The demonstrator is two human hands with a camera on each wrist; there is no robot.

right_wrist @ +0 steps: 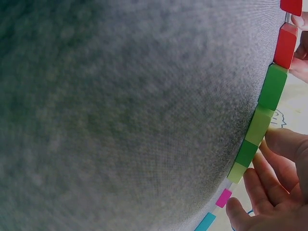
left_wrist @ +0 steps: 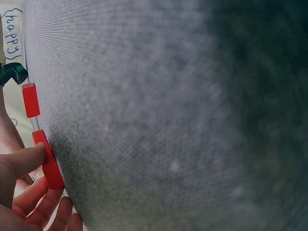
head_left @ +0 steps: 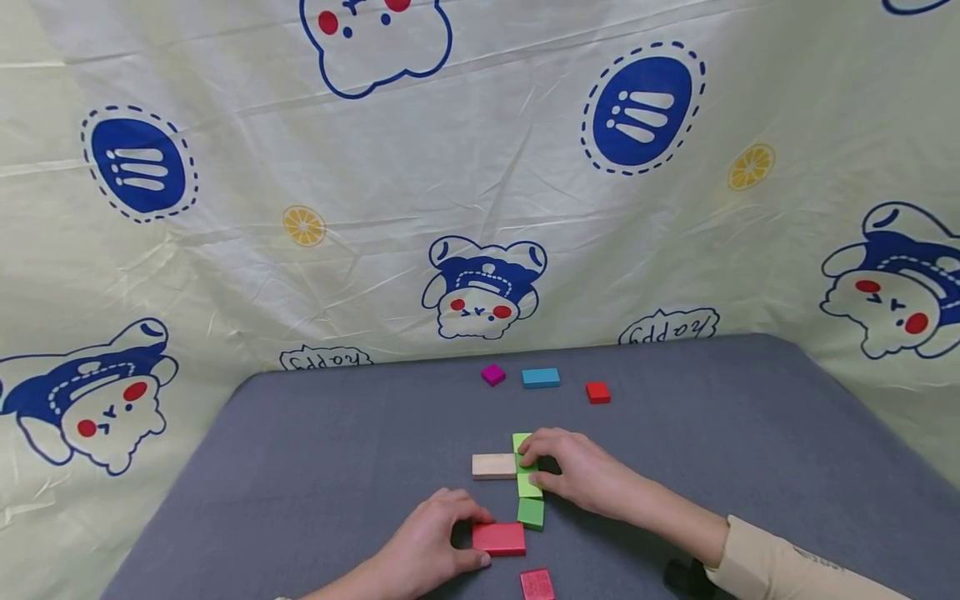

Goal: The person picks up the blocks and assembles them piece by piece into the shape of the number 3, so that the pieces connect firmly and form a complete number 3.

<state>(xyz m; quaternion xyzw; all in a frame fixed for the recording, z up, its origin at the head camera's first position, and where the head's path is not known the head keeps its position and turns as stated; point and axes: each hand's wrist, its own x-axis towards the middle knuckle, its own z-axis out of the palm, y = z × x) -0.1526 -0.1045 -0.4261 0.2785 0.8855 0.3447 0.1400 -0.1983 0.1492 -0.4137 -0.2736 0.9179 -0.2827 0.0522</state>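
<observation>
My left hand (head_left: 431,537) pinches a long red block (head_left: 499,540) between thumb and fingers at the near end of the mat. In the left wrist view, the thumb lies on the red block's (left_wrist: 50,166) top edge. My right hand (head_left: 588,471) has its thumb and forefinger on a green block (head_left: 528,463) in the middle of a row. Light green blocks (head_left: 529,487) adjoin it, the far one partly hidden by fingers. Another green block (head_left: 531,513) ends the row, slightly turned. A pale wooden block (head_left: 493,467) meets the row's left side.
A small red block (head_left: 537,585) lies at the near edge. Farther back are a magenta block (head_left: 492,375), a blue block (head_left: 541,378) and a red block (head_left: 597,392). The grey mat (head_left: 337,467) ends at a printed curtain (head_left: 240,275).
</observation>
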